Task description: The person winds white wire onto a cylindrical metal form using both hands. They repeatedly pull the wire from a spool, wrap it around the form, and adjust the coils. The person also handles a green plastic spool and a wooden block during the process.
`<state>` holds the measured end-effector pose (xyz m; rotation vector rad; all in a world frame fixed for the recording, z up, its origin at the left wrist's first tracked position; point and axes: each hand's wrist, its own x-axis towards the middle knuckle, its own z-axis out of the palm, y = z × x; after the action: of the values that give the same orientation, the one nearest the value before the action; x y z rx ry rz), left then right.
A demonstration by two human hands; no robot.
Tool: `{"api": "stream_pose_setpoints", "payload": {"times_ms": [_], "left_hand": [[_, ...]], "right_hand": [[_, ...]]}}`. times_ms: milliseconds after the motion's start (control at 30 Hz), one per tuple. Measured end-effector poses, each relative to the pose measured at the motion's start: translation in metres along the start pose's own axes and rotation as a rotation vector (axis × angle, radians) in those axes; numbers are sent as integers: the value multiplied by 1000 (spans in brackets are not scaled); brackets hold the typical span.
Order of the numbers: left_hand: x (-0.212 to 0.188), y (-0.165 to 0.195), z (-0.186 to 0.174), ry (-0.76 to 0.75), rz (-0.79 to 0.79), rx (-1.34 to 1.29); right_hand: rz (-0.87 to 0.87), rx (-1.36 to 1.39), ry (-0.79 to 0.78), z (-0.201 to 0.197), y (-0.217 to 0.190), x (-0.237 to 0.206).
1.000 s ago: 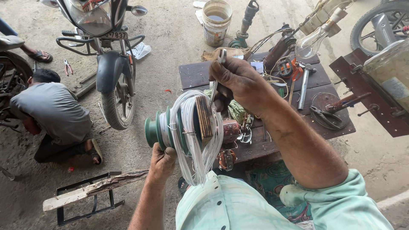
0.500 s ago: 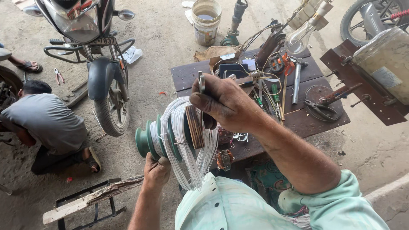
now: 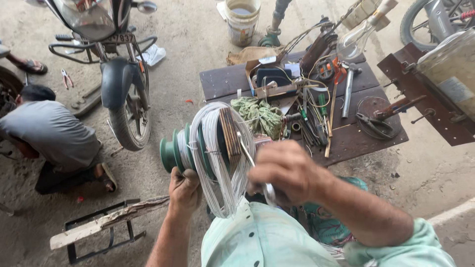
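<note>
Both hands (image 3: 185, 190) (image 3: 284, 178) raised, prob. gripping winder (image 3: 208, 146).

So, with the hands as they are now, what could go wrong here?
1. The loose white wire loops hang off the green winding former held by the left hand; they may slip off or tangle.
2. The right hand turns a thin metal crank close to the wire, which may snag or pinch a finger.
3. The low table is crowded with tools near its edge, and some could fall.

Bare, dusty concrete floor (image 3: 188, 64) in flat daylight; dark low counter (image 3: 222, 81) far right, motorcycle (image 3: 116, 74) far left, white bucket (image 3: 241, 20) beyond.
</note>
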<state>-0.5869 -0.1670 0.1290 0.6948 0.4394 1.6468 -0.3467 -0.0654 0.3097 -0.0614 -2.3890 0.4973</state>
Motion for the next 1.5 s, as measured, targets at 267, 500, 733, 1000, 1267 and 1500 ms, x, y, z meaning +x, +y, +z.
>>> {"api": "stream_pose_setpoints", "payload": {"times_ms": [267, 500, 733, 1000, 1267, 1500], "left_hand": [[5, 7, 9, -3, 24, 0], [8, 8, 10, -24, 34, 20], [13, 9, 12, -62, 27, -13], [13, 5, 1, -33, -3, 4], [9, 8, 9, 4, -4, 46], [13, 11, 8, -52, -37, -10]], "right_hand": [[-240, -515, -64, 41, 38, -74], [-15, 28, 71, 18, -7, -69], [592, 456, 425, -2, 32, 7], [202, 391, 295, 4, 26, 31], [-228, -485, -57, 30, 2, -47], [-44, 123, 337, 9, -2, -38]]}}
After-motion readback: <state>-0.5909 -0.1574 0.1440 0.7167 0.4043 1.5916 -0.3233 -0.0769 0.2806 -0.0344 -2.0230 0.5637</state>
